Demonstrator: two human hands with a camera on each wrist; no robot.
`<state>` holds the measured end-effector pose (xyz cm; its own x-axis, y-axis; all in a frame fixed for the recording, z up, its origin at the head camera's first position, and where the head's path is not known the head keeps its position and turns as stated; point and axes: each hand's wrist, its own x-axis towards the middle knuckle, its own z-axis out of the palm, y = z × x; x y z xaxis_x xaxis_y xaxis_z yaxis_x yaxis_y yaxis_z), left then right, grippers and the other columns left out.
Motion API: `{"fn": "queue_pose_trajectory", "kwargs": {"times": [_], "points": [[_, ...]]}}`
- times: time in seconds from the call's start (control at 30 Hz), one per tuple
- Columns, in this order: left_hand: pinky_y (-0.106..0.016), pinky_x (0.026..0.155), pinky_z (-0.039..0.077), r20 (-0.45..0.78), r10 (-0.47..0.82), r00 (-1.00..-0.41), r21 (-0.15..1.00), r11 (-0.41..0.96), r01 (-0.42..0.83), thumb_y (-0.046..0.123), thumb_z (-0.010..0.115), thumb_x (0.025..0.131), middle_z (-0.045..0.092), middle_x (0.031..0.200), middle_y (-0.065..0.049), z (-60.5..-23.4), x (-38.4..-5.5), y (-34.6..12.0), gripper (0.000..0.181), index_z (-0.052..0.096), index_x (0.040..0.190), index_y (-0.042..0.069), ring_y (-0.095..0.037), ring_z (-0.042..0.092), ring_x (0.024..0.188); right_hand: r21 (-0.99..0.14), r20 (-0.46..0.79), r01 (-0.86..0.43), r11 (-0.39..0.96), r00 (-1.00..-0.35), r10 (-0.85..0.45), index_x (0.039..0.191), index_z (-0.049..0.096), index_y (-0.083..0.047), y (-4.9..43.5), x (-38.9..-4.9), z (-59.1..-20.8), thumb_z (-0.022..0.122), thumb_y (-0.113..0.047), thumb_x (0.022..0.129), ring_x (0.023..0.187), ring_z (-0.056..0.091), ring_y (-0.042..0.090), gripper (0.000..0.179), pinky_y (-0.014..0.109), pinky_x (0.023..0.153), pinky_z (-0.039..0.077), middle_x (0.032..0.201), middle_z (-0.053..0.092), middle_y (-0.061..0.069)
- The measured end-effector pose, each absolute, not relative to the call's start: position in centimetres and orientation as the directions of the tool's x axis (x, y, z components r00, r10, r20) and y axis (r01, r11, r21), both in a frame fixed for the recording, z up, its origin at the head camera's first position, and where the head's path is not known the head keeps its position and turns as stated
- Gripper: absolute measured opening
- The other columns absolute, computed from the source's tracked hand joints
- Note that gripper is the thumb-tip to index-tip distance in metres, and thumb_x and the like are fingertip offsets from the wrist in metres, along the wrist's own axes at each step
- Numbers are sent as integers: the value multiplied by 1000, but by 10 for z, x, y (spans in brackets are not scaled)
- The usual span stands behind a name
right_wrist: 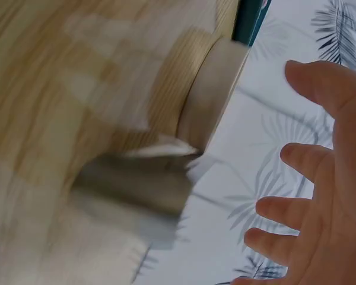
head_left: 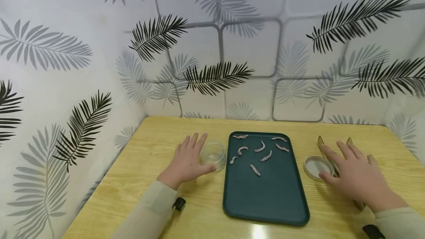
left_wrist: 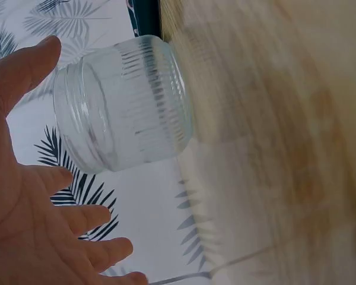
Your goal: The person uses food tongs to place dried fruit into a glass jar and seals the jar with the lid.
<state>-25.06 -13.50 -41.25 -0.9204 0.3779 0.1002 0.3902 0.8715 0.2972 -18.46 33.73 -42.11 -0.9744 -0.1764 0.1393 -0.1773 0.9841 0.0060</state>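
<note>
A clear glass jar (head_left: 213, 156) stands upright left of the tray, its mouth uncovered. My left hand (head_left: 187, 163) is beside it, fingers spread and thumb apart; the left wrist view shows the jar (left_wrist: 121, 107) in front of the palm, with nothing gripped. My right hand (head_left: 360, 174) hovers with fingers spread over a pair of metal tongs (head_left: 320, 143), which it partly covers. Near its thumb lies a round lid (head_left: 317, 167) with a pale rim. In the right wrist view the lid (right_wrist: 210, 98) and a blurred metal end of the tongs (right_wrist: 136, 184) sit past the fingertips.
Between the hands lies a dark green tray (head_left: 265, 202). Several small, wrinkled, pinkish-brown strips (head_left: 255, 170) are scattered over its far half. The wooden table (head_left: 199, 213) meets a leaf-patterned cloth (head_left: 232, 99) at the back and left.
</note>
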Motion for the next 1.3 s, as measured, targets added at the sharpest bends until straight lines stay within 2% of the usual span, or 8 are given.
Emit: {"fn": "queue_pose_trajectory", "kwargs": {"times": [0.3, 0.53, 0.7, 0.9, 1.0, 1.1, 1.23, 1.3], "points": [[-52, 117, 27, 66, 319, -946, 581, 758, 296, 35, 89, 76, 25, 164, -15, -426, -259, -131, 116, 17, 163, 11, -35, 25, 149, -40, 32, -121, 992, -992, -120, 154, 38, -5, 369, -184, -429, 68, -70, 84, 125, 32, 65, 100, 80, 83, 36, 147, 28, 42], [-56, 115, 29, -36, 315, -948, 762, 623, 178, 27, 90, 77, 24, 165, -14, -434, -266, -134, 118, 11, 165, 17, -36, 29, 147, -123, -60, -51, 991, -996, -58, 156, 21, 6, 386, -190, -435, 68, -72, 82, 111, 42, 71, 117, 76, 73, 42, 134, 32, 52], [-53, 118, 23, -82, 366, -927, 890, 446, 97, 23, 86, 82, 19, 167, -11, -444, -272, -140, 115, 6, 165, 21, -32, 22, 151, -160, -155, 0, 987, -988, -25, 156, 1, 11, 388, -192, -433, 66, -74, 82, 101, 49, 70, 130, 71, 73, 45, 129, 37, 55], [-46, 121, 16, -55, 424, -904, 958, 277, 71, 16, 83, 85, 17, 167, -9, -457, -278, -143, 111, 6, 164, 16, -28, 13, 153, -202, -239, 25, 979, -971, -24, 150, -7, 18, 390, -199, -432, 68, -70, 84, 106, 51, 66, 133, 70, 78, 46, 129, 39, 53], [-45, 121, 17, -33, 435, -900, 964, 251, 86, 15, 80, 87, 18, 167, -5, -462, -279, -143, 103, 12, 164, 15, -27, 14, 153, -235, -272, 20, 972, -961, -46, 145, -7, 26, 393, -201, -434, 70, -60, 88, 111, 50, 65, 129, 69, 84, 45, 131, 37, 53], [-45, 119, 21, -3, 446, -895, 965, 236, 114, 15, 78, 89, 23, 165, -5, -465, -279, -142, 94, 20, 163, 14, -26, 22, 151, -246, -241, 9, 969, -969, -52, 141, 4, 31, 397, -202, -436, 72, -44, 91, 113, 45, 67, 113, 70, 88, 42, 128, 35, 56], [-45, 117, 28, 15, 449, -893, 966, 225, 129, 18, 78, 90, 31, 161, -4, -467, -277, -142, 85, 29, 160, 19, -23, 32, 147, -260, -137, 13, 966, -990, -23, 135, 25, 29, 398, -201, -436, 70, -27, 92, 106, 46, 67, 84, 71, 84, 43, 115, 42, 55], [-44, 117, 28, 14, 440, -898, 966, 226, 126, 20, 79, 90, 33, 160, -3, -468, -276, -142, 85, 31, 159, 21, -21, 32, 147, -276, -101, 9, 961, -995, -19, 133, 29, 28, 398, -201, -433, 66, -23, 95, 96, 53, 59, 74, 66, 77, 47, 106, 49, 47]]}}
